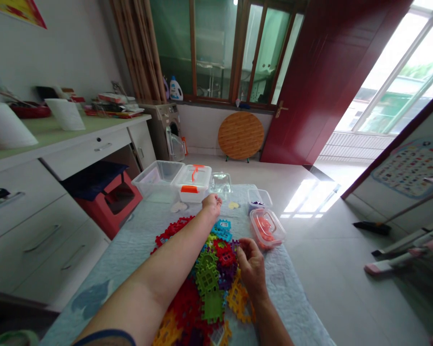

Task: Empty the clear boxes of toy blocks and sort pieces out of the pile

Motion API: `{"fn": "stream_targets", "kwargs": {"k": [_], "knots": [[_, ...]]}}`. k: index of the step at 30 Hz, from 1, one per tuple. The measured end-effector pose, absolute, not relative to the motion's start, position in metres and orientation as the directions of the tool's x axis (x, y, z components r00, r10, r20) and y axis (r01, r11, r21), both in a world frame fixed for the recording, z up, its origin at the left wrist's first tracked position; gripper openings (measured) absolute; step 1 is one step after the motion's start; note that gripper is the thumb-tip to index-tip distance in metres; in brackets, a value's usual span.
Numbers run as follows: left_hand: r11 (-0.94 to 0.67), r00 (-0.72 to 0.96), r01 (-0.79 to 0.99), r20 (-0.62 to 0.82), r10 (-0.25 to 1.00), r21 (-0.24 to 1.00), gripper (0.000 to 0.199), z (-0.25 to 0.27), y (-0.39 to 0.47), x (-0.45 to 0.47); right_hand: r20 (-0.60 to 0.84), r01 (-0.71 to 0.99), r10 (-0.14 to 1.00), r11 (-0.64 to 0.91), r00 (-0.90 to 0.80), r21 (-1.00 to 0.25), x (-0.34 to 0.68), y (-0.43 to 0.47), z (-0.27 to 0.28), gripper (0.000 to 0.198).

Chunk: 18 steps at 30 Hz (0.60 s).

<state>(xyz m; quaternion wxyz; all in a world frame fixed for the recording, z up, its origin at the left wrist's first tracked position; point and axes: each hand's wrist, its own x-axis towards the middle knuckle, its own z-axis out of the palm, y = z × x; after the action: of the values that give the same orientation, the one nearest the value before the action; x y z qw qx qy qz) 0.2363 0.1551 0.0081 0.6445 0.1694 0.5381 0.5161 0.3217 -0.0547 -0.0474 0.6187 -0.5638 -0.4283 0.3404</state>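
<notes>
My left hand reaches far forward over the table, its fingers curled together just in front of a white lidded box with orange clips and a clear glass container. Whatever it may hold is hidden. Beneath that forearm spreads a pile of colourful plastic interlocking tiles, among them green tiles, red tiles, blue tiles and yellow tiles. At the pile's right side my right hand pinches a small purple interlocking tile between thumb and fingers.
A clear tub of orange pieces stands at the table's right edge, beside a smaller tub with dark purple pieces. An open clear bin is at the far left corner. A red stool stands left of the cloth-covered table.
</notes>
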Motion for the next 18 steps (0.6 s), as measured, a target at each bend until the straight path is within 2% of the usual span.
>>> {"fn": "stream_targets", "kwargs": {"k": [3,6,11,12,14,16,18], "knots": [[0.379,-0.111,-0.301,-0.427,0.898,0.875,0.036,0.007,0.148,0.228,0.142,0.071,0.907,0.124,0.397,-0.99,0.322,-0.055,-0.048,0.023],[0.282,-0.067,-0.049,-0.285,0.956,0.958,0.028,0.009,0.133,0.207,0.151,0.091,0.901,0.125,0.407,-0.988,0.322,-0.055,-0.047,0.023],[0.061,0.072,0.318,-0.088,0.994,0.946,0.03,0.007,0.102,0.144,0.216,0.169,0.89,0.16,0.401,-0.973,0.317,-0.059,-0.032,0.018],[0.011,0.096,0.43,-0.058,0.994,0.903,0.031,0.005,0.098,0.131,0.233,0.181,0.887,0.173,0.398,-0.968,0.317,-0.06,-0.027,0.016],[-0.103,0.176,0.779,-0.058,0.983,0.618,0.033,-0.001,0.091,0.108,0.268,0.21,0.879,0.198,0.395,-0.957,0.317,-0.06,-0.015,0.013],[-0.159,0.236,0.897,-0.141,0.961,0.412,0.045,-0.007,0.089,0.092,0.299,0.256,0.871,0.21,0.388,-0.944,0.32,-0.059,-0.002,0.012],[-0.199,0.298,0.894,-0.203,0.933,0.402,0.048,-0.01,0.087,0.082,0.325,0.327,0.869,0.204,0.374,-0.923,0.328,-0.057,0.011,0.013]]}}
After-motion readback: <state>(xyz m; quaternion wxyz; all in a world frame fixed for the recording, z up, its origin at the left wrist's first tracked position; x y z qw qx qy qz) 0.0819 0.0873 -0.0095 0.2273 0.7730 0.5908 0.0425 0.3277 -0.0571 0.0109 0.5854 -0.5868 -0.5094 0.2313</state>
